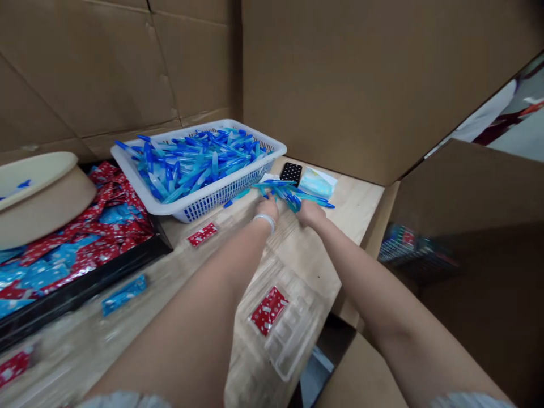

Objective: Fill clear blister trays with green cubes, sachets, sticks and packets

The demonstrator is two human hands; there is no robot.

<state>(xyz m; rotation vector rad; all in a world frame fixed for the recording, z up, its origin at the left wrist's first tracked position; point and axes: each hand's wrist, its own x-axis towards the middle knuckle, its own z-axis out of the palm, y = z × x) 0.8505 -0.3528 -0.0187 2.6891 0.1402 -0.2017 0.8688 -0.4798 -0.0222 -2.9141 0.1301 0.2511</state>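
Both my hands reach to the far side of the wooden table (361,198). My left hand (267,207), with a white band at the wrist, and my right hand (309,212) are closed on a loose bunch of blue pens (293,194) lying beside a white plastic basket (255,181) full of blue pens. Nearer to me a clear plastic tray (293,328) holds one red packet (268,310) in a compartment.
A black tray (85,283) of red and blue packets lies at left, under a beige bowl (42,209). Loose red packet (203,234) and blue packet (124,294) lie on the table. A black dotted object (291,171) sits behind the pens. Cardboard walls surround; an open carton (467,226) stands right.
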